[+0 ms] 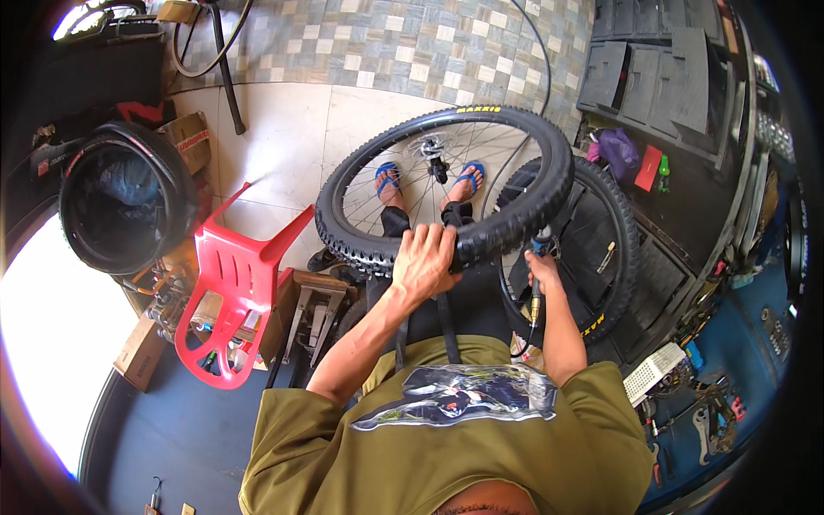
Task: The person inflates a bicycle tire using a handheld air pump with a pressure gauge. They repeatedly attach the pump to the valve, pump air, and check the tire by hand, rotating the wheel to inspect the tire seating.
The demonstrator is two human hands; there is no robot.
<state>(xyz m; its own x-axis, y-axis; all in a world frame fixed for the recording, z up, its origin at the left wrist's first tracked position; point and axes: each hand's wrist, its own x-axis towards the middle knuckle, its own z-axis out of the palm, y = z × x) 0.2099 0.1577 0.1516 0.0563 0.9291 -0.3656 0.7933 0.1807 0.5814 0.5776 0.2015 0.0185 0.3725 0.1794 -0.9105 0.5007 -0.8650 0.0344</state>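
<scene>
Over the pale floor [283, 129], to the right of the red chair [240, 266], I had the wheel [435, 159] tilted in front of me, its near side close to my lap. My left hand [425, 260] lay on the near edge of the tyre, fingers bent over the knobs and closed on it; where the thumb pressed I cannot tell. My right hand [542, 270] was wrapped snugly round an air tool [536, 305], just beside the wheel's near right side, a dark hose trailing from its lower end. Whether the tip met the valve I cannot tell. Through the spokes showed my feet in blue sandals [470, 178].

Beyond my right hand sat a second wheel [625, 236], partly covered by the first. Past it, near the left edge of a dark surface [687, 210], were a purple bag [618, 150], a red packet [650, 167] and a green bottle [663, 174], the last two side by side. Toward the left edge of the blue surface [742, 365] lay a white basket [652, 373], with wrenches [704, 433] nearer its close end. Left of the chair, beside a carton [189, 137], stood some tyres [176, 197]. Checkered tiles [360, 51] met the pale floor's far edge.
</scene>
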